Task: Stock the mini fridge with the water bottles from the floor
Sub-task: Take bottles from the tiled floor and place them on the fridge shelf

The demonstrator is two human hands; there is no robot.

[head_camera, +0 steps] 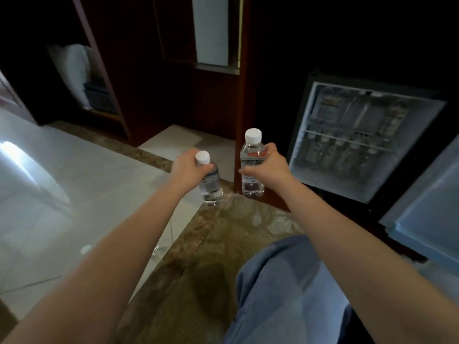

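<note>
Both forearms run up from the bottom edge, bare, stretched fwd. Left hand (pixel 185 167) is closed round the neck and shoulder of a small clear plastic water bottle w/ white screw cap (pixel 208 181), fingers wrapped just under the cap; bottle hangs tilted, base toward the floor. Right hand (pixel 269 161) grips a second clear plastic water bottle w/ white cap and red-and-white label (pixel 252 165) round its middle, thumb on the near side, bottle upright. So 2 bottles in hand, 1 each, held side by side and apart, neither touching the floor as far as can be told.

Below the arms: a knee in light blue denim (pixel 285 281), lower right, cut off by the frame edge. Brown patterned marble floor strip (pixel 198 256) under it; pale glossy floor tiles (pixel 62 182) to the left. A white cap-like spot and a bit of clear plastic show beside the left forearm; mostly hidden, can't say what.

Right of the hands, small black mini fridge w/ white interior (pixel 303 145) stands open, its door (pixel 427 214) swung to the right and cut off. 2 levels split by a wire shelf (pixel 347 140); lower level holds a row of approx. 5 upright bottles, upper level holds more, too blurry to count.

Behind: dark red-brown wooden cabinet (pixel 149 95), very dim.
</note>
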